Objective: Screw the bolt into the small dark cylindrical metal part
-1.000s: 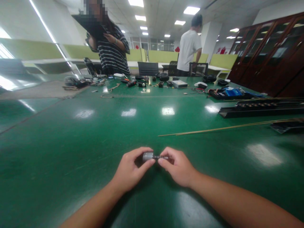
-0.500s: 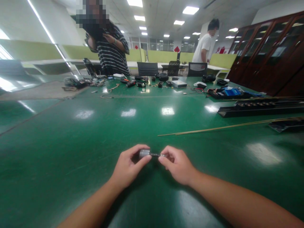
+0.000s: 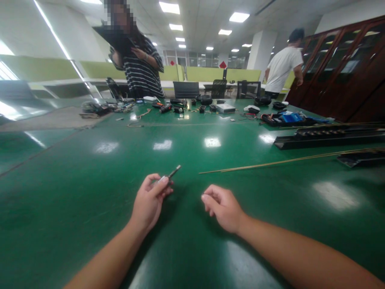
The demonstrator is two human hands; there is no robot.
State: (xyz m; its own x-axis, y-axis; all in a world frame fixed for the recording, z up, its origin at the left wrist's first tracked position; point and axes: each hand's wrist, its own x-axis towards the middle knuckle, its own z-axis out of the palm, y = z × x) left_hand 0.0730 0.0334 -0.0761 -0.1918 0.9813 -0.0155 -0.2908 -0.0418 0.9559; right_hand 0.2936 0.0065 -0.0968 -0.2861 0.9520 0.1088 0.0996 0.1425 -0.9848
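Observation:
My left hand (image 3: 150,196) is closed around a metal cylinder, mostly hidden by the fingers. From it a thin dark shaft (image 3: 175,171) with a light tip points up and to the right, above the green table. I cannot tell the exact kind of this part. My right hand (image 3: 222,206) is apart from it, to the right, low over the tabletop. Its thumb and forefinger are pinched together, and whether something small sits between them is hidden.
Thin brass-coloured rods (image 3: 258,165) lie on the green table (image 3: 90,200) to the right. Black metal channels (image 3: 325,138) are beyond them. Tools and small parts, a power drill (image 3: 166,108) among them, line the far edge. Two people stand beyond the table.
My left hand has moved left and turned, taking the cylinder and shaft away from my right fingers. The shaft now tilts upward. In the background, the person in white has moved right.

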